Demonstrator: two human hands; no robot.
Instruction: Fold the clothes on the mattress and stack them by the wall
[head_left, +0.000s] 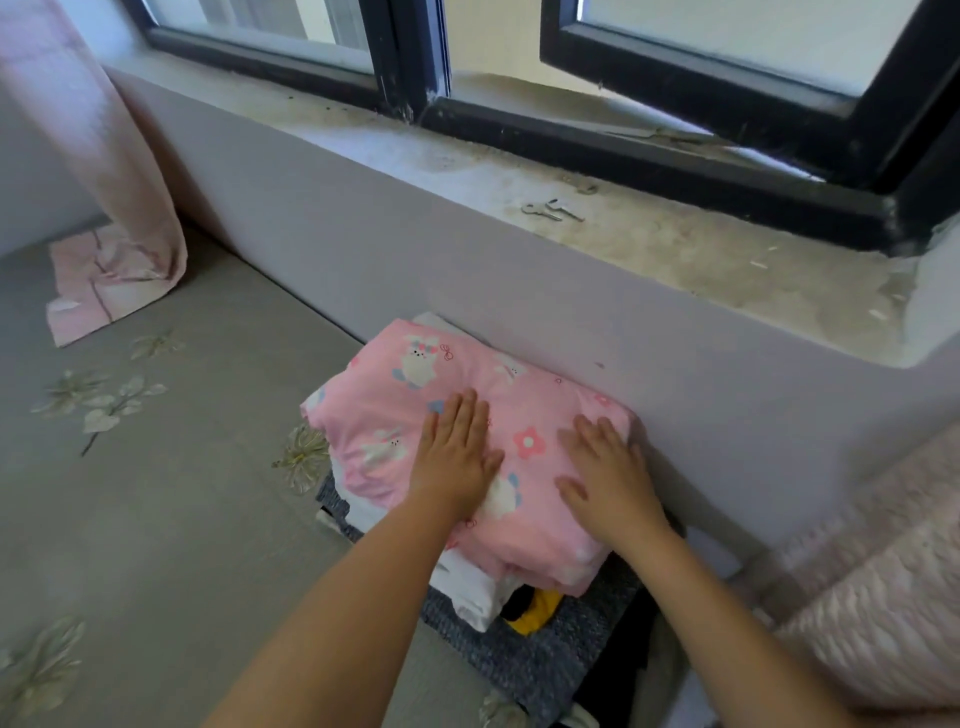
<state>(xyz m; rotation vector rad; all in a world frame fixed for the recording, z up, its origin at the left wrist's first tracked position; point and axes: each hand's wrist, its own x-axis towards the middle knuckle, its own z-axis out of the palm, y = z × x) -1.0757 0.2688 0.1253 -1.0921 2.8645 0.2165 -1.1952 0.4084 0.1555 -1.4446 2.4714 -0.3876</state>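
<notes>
A folded pink garment with white rabbits and flowers (395, 395) tops a stack of folded clothes against the lilac wall (322, 244). Under it lie a white garment (467, 587), a yellow and black piece (537, 608) and a grey knitted one (540, 654). My left hand (457, 457) lies flat on the pink garment's middle, fingers straight. On its right part, near the wall, my right hand (605, 473) presses flat. The stack sits on the grey flowered mattress (171, 509).
A pink curtain (109, 171) hangs at the far left, its end lying on the mattress. A dusty window sill (649, 234) above the wall holds small metal keys (553, 210). A pink textured blanket (883, 587) lies at the right.
</notes>
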